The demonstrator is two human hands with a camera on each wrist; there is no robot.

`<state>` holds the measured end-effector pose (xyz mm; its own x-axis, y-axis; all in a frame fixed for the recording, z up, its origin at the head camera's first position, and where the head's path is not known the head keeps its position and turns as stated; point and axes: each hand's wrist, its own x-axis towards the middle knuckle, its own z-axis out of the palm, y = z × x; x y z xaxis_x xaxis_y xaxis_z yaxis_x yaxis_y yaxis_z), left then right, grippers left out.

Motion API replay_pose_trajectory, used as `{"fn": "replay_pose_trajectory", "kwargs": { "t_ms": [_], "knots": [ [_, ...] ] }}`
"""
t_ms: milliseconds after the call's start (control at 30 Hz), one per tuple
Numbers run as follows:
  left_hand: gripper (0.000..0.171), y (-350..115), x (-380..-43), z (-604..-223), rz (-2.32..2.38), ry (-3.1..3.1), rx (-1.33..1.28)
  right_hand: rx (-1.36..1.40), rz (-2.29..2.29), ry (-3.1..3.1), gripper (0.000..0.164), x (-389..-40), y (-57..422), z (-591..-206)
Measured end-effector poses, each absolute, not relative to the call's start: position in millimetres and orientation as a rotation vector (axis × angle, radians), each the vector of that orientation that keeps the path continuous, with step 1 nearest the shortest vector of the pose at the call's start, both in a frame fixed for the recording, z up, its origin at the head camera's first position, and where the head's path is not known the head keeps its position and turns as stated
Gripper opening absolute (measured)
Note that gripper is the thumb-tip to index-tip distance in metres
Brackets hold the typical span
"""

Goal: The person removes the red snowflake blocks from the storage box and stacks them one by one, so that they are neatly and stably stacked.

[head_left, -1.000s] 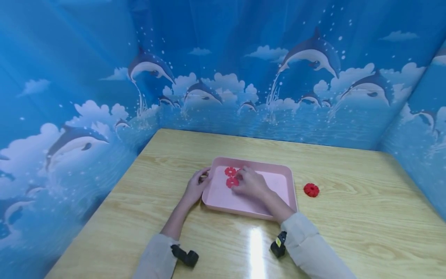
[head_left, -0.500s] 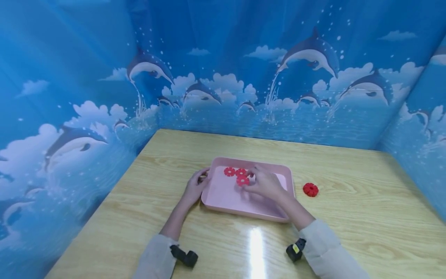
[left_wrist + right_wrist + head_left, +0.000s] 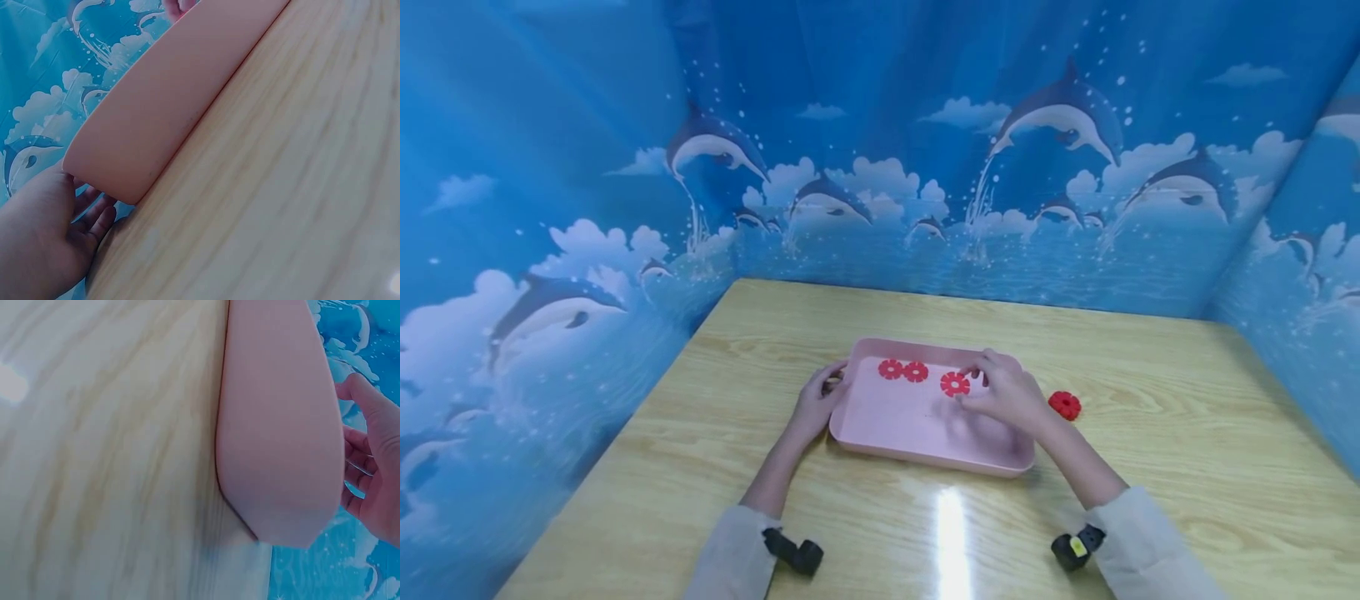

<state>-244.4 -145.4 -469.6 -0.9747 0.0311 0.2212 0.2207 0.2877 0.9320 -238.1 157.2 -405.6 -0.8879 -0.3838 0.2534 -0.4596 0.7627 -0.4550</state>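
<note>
A red notched plastic disc [image 3: 955, 384], shaped like a flower, is pinched at its right side between the thumb and fingers of my right hand [image 3: 1011, 400], over the pink tray [image 3: 887, 425]. Two similar red discs, a left one [image 3: 891, 369] and a right one [image 3: 915, 372], lie side by side at the tray's back left. My left hand [image 3: 815, 406] grips the tray's left end, fingers round the outer wall. The left wrist view shows that hand [image 3: 40, 234] at the tray's corner. In the right wrist view the tray wall hides the disc and the right fingertips.
A thicker red flower-shaped piece [image 3: 1064, 406] lies on the wooden table [image 3: 1187, 433] right of the tray, close to my right wrist. A blue dolphin-print curtain [image 3: 880, 167] borders the table's back and sides.
My right hand has moved right across the tray with one red disc, away from the two discs at the back left. My left hand stays on the tray's left end.
</note>
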Motion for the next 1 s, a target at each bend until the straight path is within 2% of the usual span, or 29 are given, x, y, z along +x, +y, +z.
{"fn": "replay_pose_trajectory", "kwargs": {
  "t_ms": [1000],
  "knots": [
    [0.041, -147, -244, -471, -1.79, -2.414, -0.228, 0.374, 0.729, -2.835, 0.041, -213, 241, -388]
  ]
}}
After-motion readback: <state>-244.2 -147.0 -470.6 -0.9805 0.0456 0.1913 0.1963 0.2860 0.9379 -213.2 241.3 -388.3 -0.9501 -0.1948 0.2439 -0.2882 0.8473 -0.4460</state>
